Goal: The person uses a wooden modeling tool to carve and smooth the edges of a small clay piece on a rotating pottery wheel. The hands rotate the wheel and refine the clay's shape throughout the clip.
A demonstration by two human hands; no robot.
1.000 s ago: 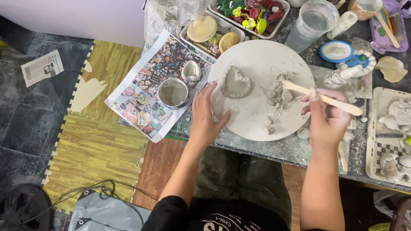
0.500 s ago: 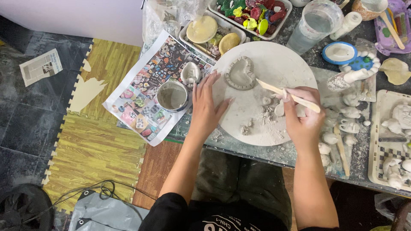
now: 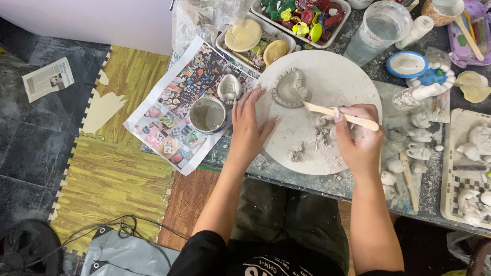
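Left hand [image 3: 249, 125] lies flat, fingers spread, on the round board [image 3: 348, 76]. Right hand [image 3: 358, 138] pinches a wooden stick [image 3: 340, 115], its tip touching the clay piece [image 3: 289, 88] on the board.

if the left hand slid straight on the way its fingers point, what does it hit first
Probably nothing at once: the left hand lies flat on the edge of the round white board, fingers pointing up the picture. Further along that line sits the tray holding round yellowish clay pieces; the shell-shaped piece lies just left of it.

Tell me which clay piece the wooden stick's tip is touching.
The heart-shaped clay piece on the round board; the other pieces are just loose crumbs.
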